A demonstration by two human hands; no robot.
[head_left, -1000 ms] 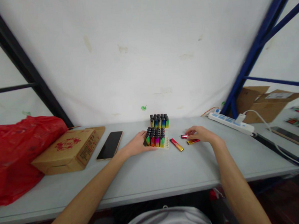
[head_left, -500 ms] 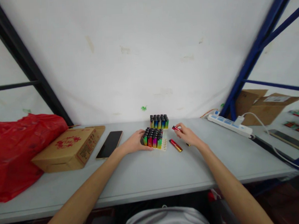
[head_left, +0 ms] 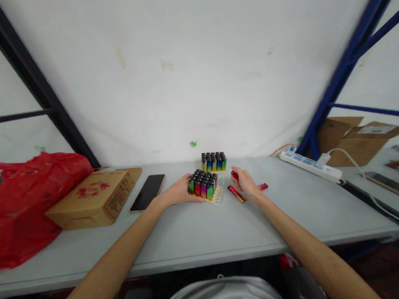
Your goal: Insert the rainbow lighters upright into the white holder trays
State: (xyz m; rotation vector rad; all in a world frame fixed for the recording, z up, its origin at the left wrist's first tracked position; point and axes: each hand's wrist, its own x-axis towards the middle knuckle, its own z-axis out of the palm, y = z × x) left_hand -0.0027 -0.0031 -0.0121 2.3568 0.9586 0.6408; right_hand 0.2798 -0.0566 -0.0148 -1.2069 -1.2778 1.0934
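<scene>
Colourful lighters [head_left: 201,185] with black tops stand upright in rows in a pale tray [head_left: 217,195], whose bare sockets show along the right side. My left hand [head_left: 181,190] is wrapped round the left side of this block. To the right of the tray my right hand [head_left: 245,183] is closed on a red lighter [head_left: 234,175], mostly covered by the fingers. Just below that hand a loose red-and-gold lighter [head_left: 236,193] lies on the table. Another red lighter [head_left: 263,187] lies to the right, partly hidden behind my hand.
A second block of upright lighters [head_left: 214,162] stands near the wall. On the left are a black phone [head_left: 148,193], a cardboard box [head_left: 90,196] and a red plastic bag [head_left: 30,205]. A white power strip [head_left: 310,167] with a plugged cable lies at the right.
My right hand has moved slightly left and turned, with the lighter in it. More of the loose lighter to its right now shows. My left hand stays round the block, which has turned slightly.
</scene>
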